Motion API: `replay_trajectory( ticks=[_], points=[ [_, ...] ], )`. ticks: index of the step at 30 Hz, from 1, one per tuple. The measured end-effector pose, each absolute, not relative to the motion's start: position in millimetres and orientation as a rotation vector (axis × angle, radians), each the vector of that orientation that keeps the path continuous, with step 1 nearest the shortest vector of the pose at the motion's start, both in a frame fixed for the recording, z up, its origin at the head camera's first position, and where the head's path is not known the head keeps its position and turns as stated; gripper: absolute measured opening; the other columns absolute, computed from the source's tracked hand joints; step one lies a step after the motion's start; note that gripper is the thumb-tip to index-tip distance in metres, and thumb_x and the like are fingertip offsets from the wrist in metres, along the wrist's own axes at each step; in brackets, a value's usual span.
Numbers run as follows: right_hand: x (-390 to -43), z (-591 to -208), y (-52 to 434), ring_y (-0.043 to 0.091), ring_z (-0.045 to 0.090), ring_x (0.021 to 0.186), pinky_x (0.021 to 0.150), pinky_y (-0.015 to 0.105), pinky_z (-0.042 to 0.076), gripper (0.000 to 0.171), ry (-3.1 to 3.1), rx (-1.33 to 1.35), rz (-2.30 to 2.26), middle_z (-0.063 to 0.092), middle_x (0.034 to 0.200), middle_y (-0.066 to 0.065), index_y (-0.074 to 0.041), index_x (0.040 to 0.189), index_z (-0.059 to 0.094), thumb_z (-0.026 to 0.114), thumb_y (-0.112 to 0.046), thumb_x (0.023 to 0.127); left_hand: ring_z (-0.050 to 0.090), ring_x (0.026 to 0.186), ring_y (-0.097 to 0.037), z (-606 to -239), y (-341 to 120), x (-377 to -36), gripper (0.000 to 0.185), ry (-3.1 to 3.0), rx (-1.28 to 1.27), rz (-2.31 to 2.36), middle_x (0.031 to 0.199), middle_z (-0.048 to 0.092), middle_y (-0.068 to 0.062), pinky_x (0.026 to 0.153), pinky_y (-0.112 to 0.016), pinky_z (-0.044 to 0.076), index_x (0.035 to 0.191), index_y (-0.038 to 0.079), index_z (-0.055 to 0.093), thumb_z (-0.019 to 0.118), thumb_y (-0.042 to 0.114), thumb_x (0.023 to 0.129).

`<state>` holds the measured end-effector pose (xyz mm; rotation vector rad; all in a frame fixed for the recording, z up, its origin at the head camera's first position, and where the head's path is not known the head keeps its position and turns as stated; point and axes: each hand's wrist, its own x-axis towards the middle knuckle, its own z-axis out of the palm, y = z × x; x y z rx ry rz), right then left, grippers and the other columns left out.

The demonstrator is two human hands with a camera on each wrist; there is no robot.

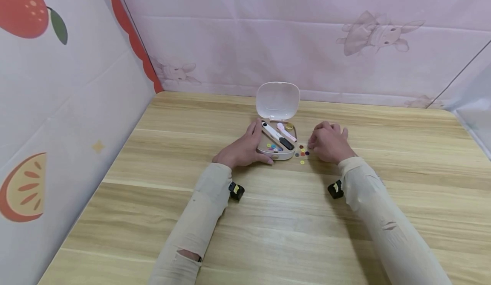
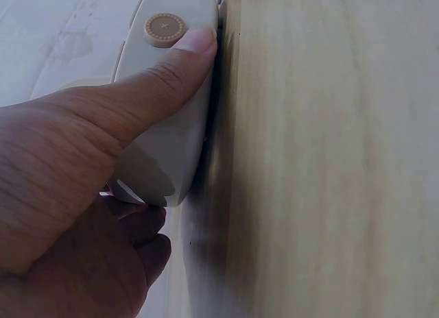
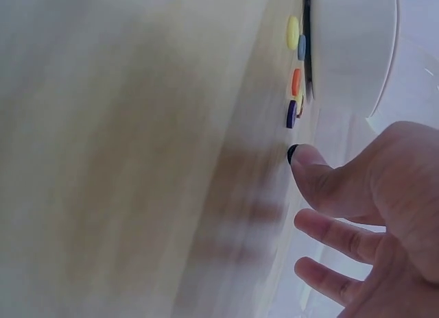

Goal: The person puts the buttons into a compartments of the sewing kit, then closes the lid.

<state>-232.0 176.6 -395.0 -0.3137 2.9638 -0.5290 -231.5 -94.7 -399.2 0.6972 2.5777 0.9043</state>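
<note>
A small white sewing box (image 1: 281, 156) stands on the table with its lid (image 1: 278, 102) raised. Inside lie a long white-and-black tool (image 1: 285, 143), a pink stick-like piece (image 1: 290, 136), a gold ring-shaped item (image 1: 289, 126) and several colored buttons (image 1: 270, 146). My left hand (image 1: 243, 148) grips the box from the left, its thumb on the front beside the round brown clasp (image 2: 164, 29). To the right of the box, my right hand (image 1: 329, 142) pinches a dark button (image 3: 292, 153) at the thumb tip, close over the table; the index finger is hidden behind the thumb.
Several loose buttons, among them a yellow one (image 1: 302, 162) and a dark purple one (image 3: 291, 114), lie on the wooden table (image 1: 268, 234) between the box and my right hand. A pink printed curtain (image 1: 268, 55) hangs behind the table, and a white printed one (image 1: 88, 102) at the left.
</note>
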Motion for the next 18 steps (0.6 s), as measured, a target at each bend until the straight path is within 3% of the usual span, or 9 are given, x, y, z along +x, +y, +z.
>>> replay_trajectory(
  ticks=[9, 18],
  points=[
    [-230.9, -395.2, 177.5, 0.055, 0.029, 0.132, 0.107, 0.079, 0.002, 0.016, 2.957, -0.39, -0.471, 0.047, 0.141, 0.022, -0.006, 0.088, 0.072, 0.058, 0.002, 0.087, -0.005, 0.154, -0.02, -399.0, -94.3, -232.1, 0.127, 2.578, 0.681, 0.897, 0.168, -0.017, -0.014, 0.123, -0.033, 0.013, 0.158, 0.004, -0.019, 0.08, 0.039, 0.087],
    [-231.2, -392.1, 175.6, 0.055, 0.027, 0.134, 0.108, 0.076, 0.007, 0.017, 2.979, -0.408, -0.477, 0.045, 0.145, 0.024, -0.005, 0.089, 0.073, 0.057, 0.001, 0.086, -0.003, 0.154, -0.02, -399.1, -94.3, -231.7, 0.127, 2.575, 0.675, 0.903, 0.168, -0.016, -0.013, 0.122, -0.034, 0.014, 0.159, 0.005, -0.019, 0.08, 0.04, 0.087]
  ],
)
